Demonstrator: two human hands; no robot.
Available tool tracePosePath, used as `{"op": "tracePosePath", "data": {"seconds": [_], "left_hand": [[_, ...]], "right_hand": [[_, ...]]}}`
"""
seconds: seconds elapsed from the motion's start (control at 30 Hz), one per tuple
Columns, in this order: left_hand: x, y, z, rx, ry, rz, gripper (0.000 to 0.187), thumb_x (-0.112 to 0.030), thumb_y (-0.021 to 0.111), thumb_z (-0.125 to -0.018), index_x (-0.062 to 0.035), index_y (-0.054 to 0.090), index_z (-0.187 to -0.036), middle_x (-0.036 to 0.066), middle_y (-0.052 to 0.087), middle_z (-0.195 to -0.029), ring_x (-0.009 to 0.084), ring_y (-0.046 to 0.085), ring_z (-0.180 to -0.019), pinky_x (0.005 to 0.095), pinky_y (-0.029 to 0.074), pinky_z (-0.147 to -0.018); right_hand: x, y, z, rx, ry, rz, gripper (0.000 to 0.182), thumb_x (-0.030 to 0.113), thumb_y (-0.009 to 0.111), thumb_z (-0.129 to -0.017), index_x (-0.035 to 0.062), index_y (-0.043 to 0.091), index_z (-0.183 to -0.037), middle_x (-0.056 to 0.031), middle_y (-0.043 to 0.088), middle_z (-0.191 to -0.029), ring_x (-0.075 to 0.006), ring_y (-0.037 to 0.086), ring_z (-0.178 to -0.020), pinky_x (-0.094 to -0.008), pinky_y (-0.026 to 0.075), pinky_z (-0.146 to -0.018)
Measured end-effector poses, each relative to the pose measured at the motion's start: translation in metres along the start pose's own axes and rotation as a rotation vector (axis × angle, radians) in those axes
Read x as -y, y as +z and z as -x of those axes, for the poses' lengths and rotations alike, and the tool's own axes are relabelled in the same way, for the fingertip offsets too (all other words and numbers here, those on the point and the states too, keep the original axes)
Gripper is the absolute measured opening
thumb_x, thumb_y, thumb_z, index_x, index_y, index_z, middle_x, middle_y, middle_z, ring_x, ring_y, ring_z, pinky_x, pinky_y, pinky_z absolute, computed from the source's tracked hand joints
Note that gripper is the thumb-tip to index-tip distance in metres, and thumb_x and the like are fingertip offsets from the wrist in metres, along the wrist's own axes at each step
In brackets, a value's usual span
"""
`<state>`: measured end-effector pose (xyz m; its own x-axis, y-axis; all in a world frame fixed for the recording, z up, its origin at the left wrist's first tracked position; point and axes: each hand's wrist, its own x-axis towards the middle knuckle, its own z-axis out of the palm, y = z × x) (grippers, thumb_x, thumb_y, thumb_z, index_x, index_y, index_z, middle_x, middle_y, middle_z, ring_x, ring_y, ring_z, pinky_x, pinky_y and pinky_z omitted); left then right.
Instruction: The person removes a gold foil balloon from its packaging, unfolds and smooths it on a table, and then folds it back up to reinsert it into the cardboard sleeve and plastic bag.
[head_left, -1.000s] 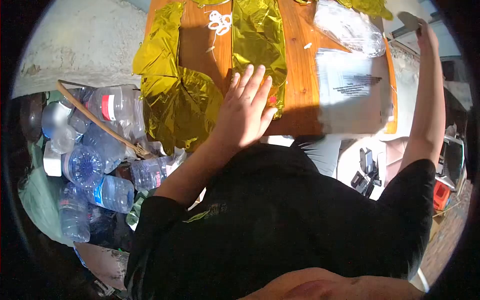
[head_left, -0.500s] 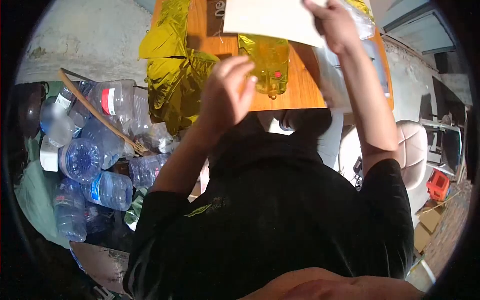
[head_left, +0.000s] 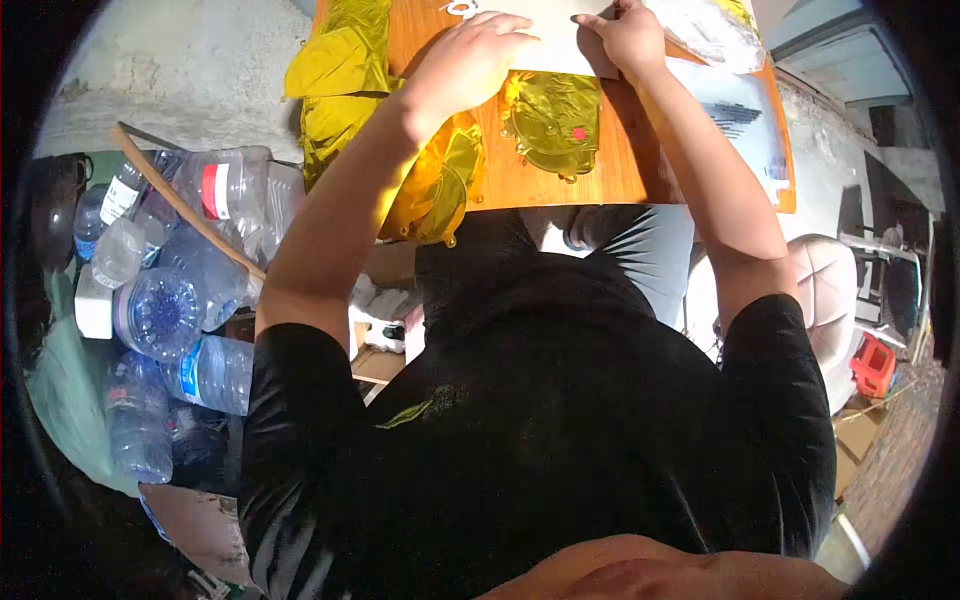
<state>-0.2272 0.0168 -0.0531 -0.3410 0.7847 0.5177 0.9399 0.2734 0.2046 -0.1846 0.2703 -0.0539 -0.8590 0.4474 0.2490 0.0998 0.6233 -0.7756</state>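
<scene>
A stiff cream-white sheet [head_left: 563, 48] lies at the top of the view, partly over a flat gold foil balloon [head_left: 553, 125] with a red dot. My left hand [head_left: 470, 62] rests on the sheet's left side, fingers stretched out across it. At the right edge, my right hand [head_left: 632, 40] grips the sheet, its thumb on top. A second gold foil balloon [head_left: 443, 190] hangs over the table's front edge below my left forearm. More gold foil [head_left: 345, 95] is draped over the table's left side.
Scissors [head_left: 462, 9] lie behind my left hand on the orange wooden table [head_left: 630, 170]. Clear plastic film [head_left: 710, 38] and a transparent sleeve [head_left: 735, 115] are at right. Several empty plastic bottles [head_left: 165, 315] and a curved stick [head_left: 185, 208] fill the left side. A chair [head_left: 825, 300] stands at right.
The sheet has come down onto the table over part of the foil. My left hand has moved up and right onto it; my right hand has shifted slightly left.
</scene>
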Motion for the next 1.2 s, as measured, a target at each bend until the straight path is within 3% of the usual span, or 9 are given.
{"op": "tracePosePath", "data": {"seconds": [0.07,0.17,0.23,0.5,0.67,0.73,0.83,1.0,1.2], "left_hand": [[0.011,0.011,-0.005,0.032,0.025,-0.004,0.038,0.0,0.06,-0.088,-0.0077,0.07,-0.124,0.016,0.068,-0.129,0.0375,0.061,-0.123,0.0456,0.048,-0.108],[0.01,0.007,-0.014,0.056,0.053,-0.064,0.039,-0.004,0.066,-0.089,-0.0064,0.068,-0.128,0.015,0.071,-0.121,0.0323,0.067,-0.111,0.0429,0.055,-0.097],[-0.002,-0.01,-0.021,0.36,-0.169,0.051,0.03,-0.002,0.064,-0.091,-0.0011,0.071,-0.12,0.018,0.064,-0.133,0.0364,0.057,-0.128,0.0445,0.045,-0.111],[0.01,-0.003,-0.024,0.274,-0.084,0.043,0.027,0.001,0.068,-0.083,-0.0006,0.074,-0.109,0.017,0.068,-0.121,0.034,0.061,-0.117,0.0435,0.05,-0.102],[0.021,0.004,-0.024,0.287,-0.11,0.105,0.026,0.0,0.07,-0.08,-0.0006,0.075,-0.105,0.017,0.068,-0.115,0.0351,0.061,-0.112,0.0439,0.051,-0.098],[0.03,0.01,-0.022,0.255,0.057,0.054,0.023,-0.001,0.07,-0.081,0.0001,0.075,-0.104,0.017,0.068,-0.111,0.0352,0.062,-0.111,0.0438,0.051,-0.096],[0.014,-0.004,-0.026,0.275,-0.046,0.099,0.022,-0.003,0.07,-0.084,0.0004,0.075,-0.105,0.017,0.068,-0.11,0.0352,0.062,-0.11,0.0434,0.051,-0.096],[0.025,0.003,-0.025,0.283,-0.043,0.137,0.021,-0.006,0.069,-0.087,0.0006,0.075,-0.106,0.018,0.069,-0.112,0.0361,0.062,-0.109,0.0441,0.051,-0.096],[0.022,0.003,-0.024,0.273,-0.045,0.145,0.02,-0.007,0.069,-0.088,0.0011,0.075,-0.105,0.018,0.068,-0.111,0.0367,0.062,-0.108,0.0447,0.051,-0.096]], "right_hand": [[0.016,-0.005,0.005,-0.028,-0.013,0.201,0.04,0.027,0.093,-0.071,0.001,0.069,-0.091,-0.0223,0.072,-0.086,-0.0378,0.07,-0.08,-0.0442,0.055,-0.073],[0.023,-0.005,0.006,-0.061,-0.046,0.207,0.039,0.027,0.092,-0.072,0.0013,0.069,-0.092,-0.0229,0.072,-0.089,-0.0384,0.071,-0.084,-0.0447,0.055,-0.076],[0.026,-0.006,0.007,-0.028,-0.02,0.192,0.038,0.026,0.091,-0.073,0.0017,0.069,-0.092,-0.0229,0.073,-0.09,-0.0388,0.071,-0.087,-0.0449,0.055,-0.077],[0.022,-0.006,0.016,0.017,-0.038,0.507,0.024,0.017,0.081,-0.084,0.0016,0.068,-0.097,-0.0227,0.071,-0.094,-0.0366,0.07,-0.089,-0.0422,0.055,-0.08],[0.031,-0.051,0.077,0.16,-0.721,0.264,0.041,0.026,0.08,-0.089,0.0051,0.065,-0.121,-0.0155,0.067,-0.117,-0.0384,0.064,-0.104,-0.0468,0.052,-0.094],[0.038,-0.069,0.114,0.418,-0.735,0.204,0.055,0.033,0.085,-0.081,0.0039,0.064,-0.122,-0.0143,0.063,-0.129,-0.0371,0.058,-0.121,-0.0484,0.048,-0.104],[0.033,-0.068,0.149,0.46,-0.802,0.265,0.062,0.036,0.088,-0.075,0.0038,0.064,-0.123,-0.0161,0.06,-0.136,-0.0382,0.055,-0.126,-0.0489,0.046,-0.107],[0.014,-0.071,0.133,0.523,-0.682,0.265,0.059,0.015,0.077,-0.082,0.0021,0.058,-0.136,-0.0198,0.054,-0.143,-0.0392,0.051,-0.133,-0.0449,0.044,-0.113],[0.032,-0.088,0.13,0.613,-0.732,0.306,0.06,0.013,0.08,-0.076,0.0025,0.062,-0.132,-0.0181,0.057,-0.139,-0.0375,0.052,-0.132,-0.0453,0.045,-0.112]]}}
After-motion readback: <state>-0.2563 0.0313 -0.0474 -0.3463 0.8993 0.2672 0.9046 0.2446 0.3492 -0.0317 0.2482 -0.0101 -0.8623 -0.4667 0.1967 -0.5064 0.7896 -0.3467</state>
